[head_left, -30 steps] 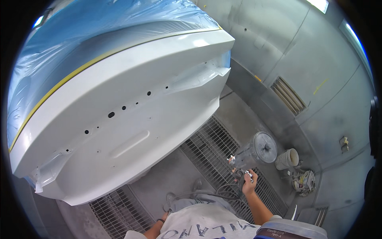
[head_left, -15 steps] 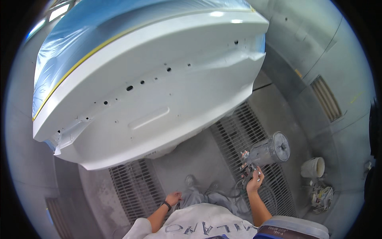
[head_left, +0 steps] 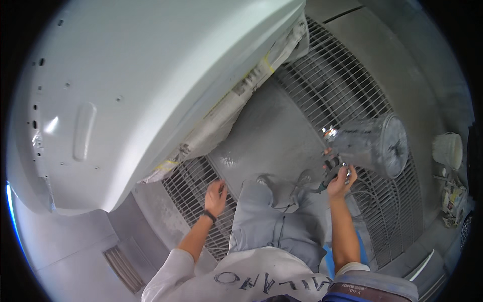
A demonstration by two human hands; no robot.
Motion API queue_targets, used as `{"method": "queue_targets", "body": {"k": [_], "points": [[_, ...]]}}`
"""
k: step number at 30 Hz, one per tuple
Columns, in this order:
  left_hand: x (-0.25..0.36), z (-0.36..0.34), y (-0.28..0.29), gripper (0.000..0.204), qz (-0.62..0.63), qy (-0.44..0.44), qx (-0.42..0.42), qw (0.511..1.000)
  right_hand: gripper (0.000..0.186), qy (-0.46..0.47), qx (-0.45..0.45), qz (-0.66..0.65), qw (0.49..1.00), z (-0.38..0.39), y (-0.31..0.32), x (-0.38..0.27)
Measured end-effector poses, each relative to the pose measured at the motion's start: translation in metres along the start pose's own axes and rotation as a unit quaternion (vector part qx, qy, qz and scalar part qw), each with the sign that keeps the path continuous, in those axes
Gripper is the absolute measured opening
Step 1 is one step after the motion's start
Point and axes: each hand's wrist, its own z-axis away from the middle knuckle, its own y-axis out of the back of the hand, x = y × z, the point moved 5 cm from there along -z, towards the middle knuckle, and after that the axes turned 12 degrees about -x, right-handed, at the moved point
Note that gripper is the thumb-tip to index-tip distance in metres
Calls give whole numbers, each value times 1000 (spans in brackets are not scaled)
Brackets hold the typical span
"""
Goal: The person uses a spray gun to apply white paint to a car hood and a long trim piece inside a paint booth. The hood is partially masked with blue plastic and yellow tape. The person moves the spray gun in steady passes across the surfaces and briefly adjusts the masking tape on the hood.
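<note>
My right hand (head_left: 343, 182) is closed around the handle of a spray gun (head_left: 332, 166), with a large grey paint cup (head_left: 370, 145) pointing off to the right. The gun's front end faces the car body panel. Lower down and nearer the panel is my left hand (head_left: 216, 198), its fingers loosely bent and nothing in it, a dark band on its wrist. The white car panel (head_left: 151, 65) fills the upper left, with several small holes and a long pressed recess. Paper masking (head_left: 221, 123) with yellow tape hangs along its lower edge.
Floor gratings (head_left: 347, 75) run under and beside me. A hose (head_left: 320, 190) hangs from the gun. At the right stand a white bucket (head_left: 448, 151) and a heap of crumpled waste (head_left: 453, 201). A slatted wall vent (head_left: 123, 269) shows at lower left.
My view has swung down and right, so the panel now appears closer and turned. The blue sheeting has left the view. Both hands appear higher in the picture; the right still grips the spray gun.
</note>
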Motion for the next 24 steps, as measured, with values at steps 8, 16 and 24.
{"method": "queue_targets", "body": {"k": [8,16,24], "points": [[13,-83,107,36,-194,-49,318,927,34,29,-63,25,997,-15,1,141],[24,-107,216,42,-259,-161,530,791,35,4,-138,-116,984,-43,-24,224],[-1,-141,257,56,-186,-329,509,773,47,47,-228,-64,970,-70,-30,218]]}}
